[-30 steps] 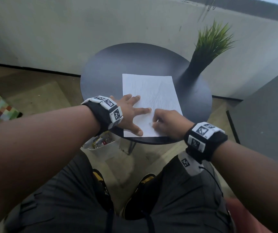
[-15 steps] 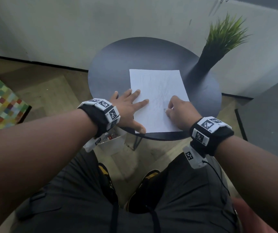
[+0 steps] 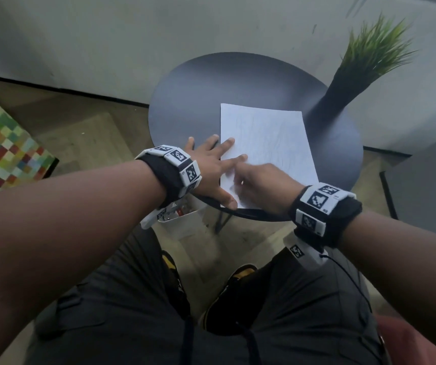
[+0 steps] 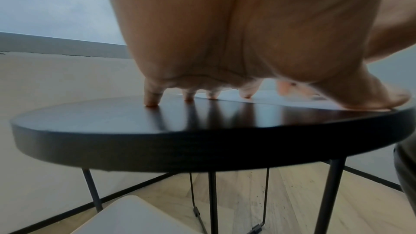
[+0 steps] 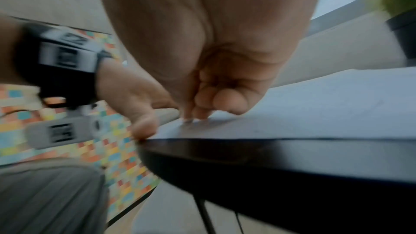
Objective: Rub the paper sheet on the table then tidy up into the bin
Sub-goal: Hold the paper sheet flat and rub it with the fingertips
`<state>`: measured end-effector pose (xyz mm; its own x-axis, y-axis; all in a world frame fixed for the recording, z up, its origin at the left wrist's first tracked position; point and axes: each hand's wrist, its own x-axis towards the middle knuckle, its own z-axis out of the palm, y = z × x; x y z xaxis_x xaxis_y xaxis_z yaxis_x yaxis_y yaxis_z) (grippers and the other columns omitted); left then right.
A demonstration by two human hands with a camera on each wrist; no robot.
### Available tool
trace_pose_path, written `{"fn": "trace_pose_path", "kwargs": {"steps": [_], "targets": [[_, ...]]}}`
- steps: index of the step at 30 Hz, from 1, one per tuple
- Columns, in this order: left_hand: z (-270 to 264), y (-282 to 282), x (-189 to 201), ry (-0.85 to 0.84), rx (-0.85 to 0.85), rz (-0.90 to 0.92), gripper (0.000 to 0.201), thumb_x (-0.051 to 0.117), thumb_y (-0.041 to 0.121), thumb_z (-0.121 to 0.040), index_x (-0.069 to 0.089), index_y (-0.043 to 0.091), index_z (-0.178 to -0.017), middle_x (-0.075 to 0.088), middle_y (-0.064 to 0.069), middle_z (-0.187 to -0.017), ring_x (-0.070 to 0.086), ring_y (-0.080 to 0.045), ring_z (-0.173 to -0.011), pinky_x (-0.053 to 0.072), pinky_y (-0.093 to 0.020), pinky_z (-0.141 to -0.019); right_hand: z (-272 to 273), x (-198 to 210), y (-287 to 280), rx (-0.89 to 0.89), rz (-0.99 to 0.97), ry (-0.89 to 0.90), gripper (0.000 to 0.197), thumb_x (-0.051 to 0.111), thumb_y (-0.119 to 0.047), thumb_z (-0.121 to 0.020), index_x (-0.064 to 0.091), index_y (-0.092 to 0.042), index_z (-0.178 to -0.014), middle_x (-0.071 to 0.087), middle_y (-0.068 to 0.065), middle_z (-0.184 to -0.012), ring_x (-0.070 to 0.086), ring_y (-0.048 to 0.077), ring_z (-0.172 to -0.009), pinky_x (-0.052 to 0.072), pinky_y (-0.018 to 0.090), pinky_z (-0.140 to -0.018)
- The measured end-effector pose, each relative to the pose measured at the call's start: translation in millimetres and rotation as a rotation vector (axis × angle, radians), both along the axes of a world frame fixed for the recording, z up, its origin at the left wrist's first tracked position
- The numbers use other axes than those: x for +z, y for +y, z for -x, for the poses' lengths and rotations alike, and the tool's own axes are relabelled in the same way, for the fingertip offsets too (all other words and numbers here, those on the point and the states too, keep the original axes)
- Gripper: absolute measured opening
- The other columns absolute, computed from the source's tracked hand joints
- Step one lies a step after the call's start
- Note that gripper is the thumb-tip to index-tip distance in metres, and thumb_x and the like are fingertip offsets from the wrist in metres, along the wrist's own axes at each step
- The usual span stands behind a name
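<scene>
A: Where is the sheet [image 3: 266, 143]?
B: Flat on the round dark counter [image 3: 193, 101], right of centre in the head view; its near edge runs along the counter's near rim

A: And the left hand [image 3: 211, 169]?
B: Spread flat, fingers straight; two fingertips and the thumb lie on the sheet's left edge, the other fingertips on bare counter; that grip is open, pressing, holding nothing

A: The right hand [image 3: 261, 188]?
B: Low on the sheet at centre frame, just beside the left thumb; fingers curled under, tips rubbing the paper; the right wrist view [image 5: 211, 102] is blurred, so I cannot tell whether that grip holds anything

A: The bin [image 3: 182, 222]?
B: White, on the floor under the counter's near left rim, partly hidden by the left wrist

A: Anything else?
B: A plant [image 3: 369, 56] in a dark pot, upper right; a chequered mat [image 3: 3, 148] at the left edge
</scene>
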<state>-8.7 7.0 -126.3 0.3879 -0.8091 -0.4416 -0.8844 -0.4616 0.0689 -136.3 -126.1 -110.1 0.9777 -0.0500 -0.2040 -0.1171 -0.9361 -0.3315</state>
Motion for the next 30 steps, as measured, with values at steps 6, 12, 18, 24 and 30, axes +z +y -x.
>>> {"fn": "trace_pose_path", "kwargs": {"steps": [6,12,18,24,30], "targets": [[-1,-3,0,-0.021,-0.015,-0.030,0.124,0.050,0.099,-0.061,-0.012,0.049,-0.156,-0.023,0.001,-0.168,-0.015,-0.033,-0.155,0.006,-0.071,-0.117,-16,-2,-40,-0.290,0.047,-0.028,0.014,0.054,-0.032,-0.092,0.056,-0.019,-0.097,0.062,0.002,-0.091,0.057,0.025,-0.085,0.043,0.032,-0.071],[1,-3,2,-0.016,-0.014,-0.031,0.124,0.053,0.097,-0.062,-0.011,0.049,-0.157,-0.023,0.001,-0.168,-0.016,-0.033,-0.155,0.005,-0.072,-0.117,2,6,-7,0.098,0.006,0.037,0.010,0.057,-0.026,-0.093,0.060,-0.017,-0.096,0.058,-0.005,-0.081,0.055,0.019,-0.076,0.038,0.026,-0.067],[1,-4,2,-0.018,-0.005,-0.034,0.125,0.052,0.100,-0.058,-0.010,0.051,-0.155,-0.021,0.002,-0.169,-0.014,-0.033,-0.155,0.008,-0.072,-0.116,-2,-3,-12,-0.091,0.086,-0.065,0.013,0.050,-0.029,-0.096,0.056,-0.019,-0.102,0.064,0.005,-0.093,0.058,0.028,-0.084,0.043,0.032,-0.069],[1,-6,4,-0.050,-0.014,-0.063,0.122,0.047,0.101,-0.061,-0.013,0.052,-0.155,-0.023,0.002,-0.168,-0.014,-0.033,-0.154,0.010,-0.071,-0.117,-7,8,-37,-0.123,0.101,0.019,0.012,0.054,-0.028,-0.092,0.059,-0.017,-0.095,0.062,0.000,-0.087,0.057,0.023,-0.085,0.041,0.030,-0.069],[5,-7,8,-0.039,-0.003,-0.080,0.117,0.053,0.097,-0.062,-0.012,0.059,-0.152,-0.022,0.003,-0.168,-0.014,-0.034,-0.154,0.012,-0.073,-0.114,13,-1,-3,0.097,0.049,0.011,0.014,0.052,-0.028,-0.095,0.056,-0.015,-0.099,0.060,0.001,-0.083,0.057,0.025,-0.078,0.043,0.032,-0.067]]}}
